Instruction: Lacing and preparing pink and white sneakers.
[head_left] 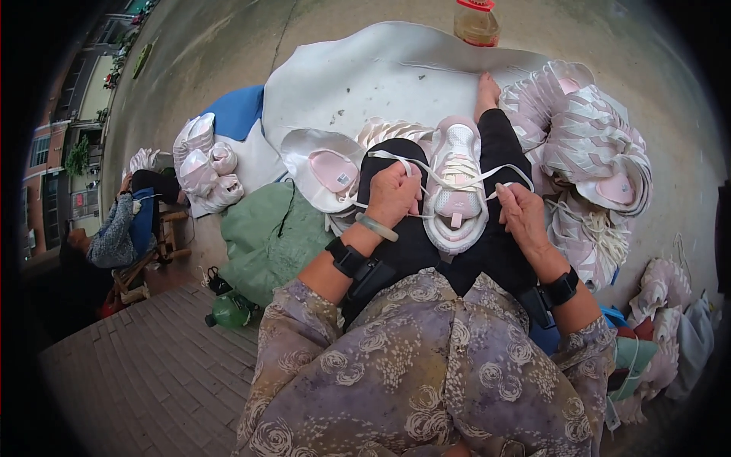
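Note:
Between my thighs rests a white and pink sneaker upper (455, 183), its toe pointing away from me and its heel opening toward me. A cream shoelace (476, 180) is threaded through its eyelets, and the two ends run out to either side. My left hand (394, 190) is closed on the lace at the left of the shoe. At the right, my right hand (521, 214) pinches the other lace end between thumb and fingers. Both hands are held apart from the shoe. A pale bangle circles my left wrist, and dark bands sit on both wrists.
Stacked shoe uppers (598, 145) lie at the right, with more (661, 293) lower down. A white sheet (365, 72) spreads ahead, near a red-lidded jar (477, 27). Left are a loose upper (324, 169), green cloth (266, 228), bundled uppers (205, 164) and a seated person (122, 228).

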Demonstrator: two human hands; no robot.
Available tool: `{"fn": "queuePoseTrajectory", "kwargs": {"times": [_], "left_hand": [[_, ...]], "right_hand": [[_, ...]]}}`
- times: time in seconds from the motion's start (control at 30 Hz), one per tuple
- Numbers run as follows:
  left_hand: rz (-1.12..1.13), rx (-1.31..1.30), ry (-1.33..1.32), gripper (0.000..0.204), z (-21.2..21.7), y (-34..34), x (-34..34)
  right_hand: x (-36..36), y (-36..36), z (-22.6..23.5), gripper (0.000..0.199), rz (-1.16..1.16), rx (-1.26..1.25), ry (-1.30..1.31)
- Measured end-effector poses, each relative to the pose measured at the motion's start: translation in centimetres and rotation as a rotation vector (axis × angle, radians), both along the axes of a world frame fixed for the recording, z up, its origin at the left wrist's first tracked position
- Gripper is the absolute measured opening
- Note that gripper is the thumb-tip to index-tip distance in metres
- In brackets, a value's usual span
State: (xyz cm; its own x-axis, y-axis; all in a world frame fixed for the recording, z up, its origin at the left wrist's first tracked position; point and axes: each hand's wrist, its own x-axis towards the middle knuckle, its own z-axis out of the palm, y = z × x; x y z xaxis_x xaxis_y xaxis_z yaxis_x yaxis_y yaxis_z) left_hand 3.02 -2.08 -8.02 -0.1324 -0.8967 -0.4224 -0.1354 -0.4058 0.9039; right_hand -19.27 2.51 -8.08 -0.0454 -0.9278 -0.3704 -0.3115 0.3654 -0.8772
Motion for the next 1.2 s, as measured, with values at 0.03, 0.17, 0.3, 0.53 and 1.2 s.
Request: {"fn": "queuePoseTrajectory", "kwargs": {"times": [0.03, 0.17, 0.3, 0.53, 1.2], "left_hand": [[0.002, 0.014, -0.004, 0.005, -0.2, 0.1, 0.1], [-0.021, 0.02, 0.033, 0.005, -0.5, 0.1, -0.4], [-0.06, -0.013, 0.069, 0.004, -0.7, 0.3, 0.1], [-0.027, -0.088, 0.123, 0.003, -2.1, 0.4, -0.2], [-0.069, -0.385, -0.076, 0.007, -3.8, 1.5, -0.4]], "right_hand": [[0.3, 0.0, 0.4, 0.031, -0.006, 0.031, -0.081], [4.3, 0.0, 1.4, 0.023, 0.073, 0.145, -0.263], [7.6, -0.7, 0.9, 0.02, 0.093, 0.228, -0.324], [8.2, -1.4, -0.8, 0.016, -0.034, 0.324, -0.284], [7.9, -0.3, -0.8, 0.015, -0.001, 0.297, -0.381]]}}
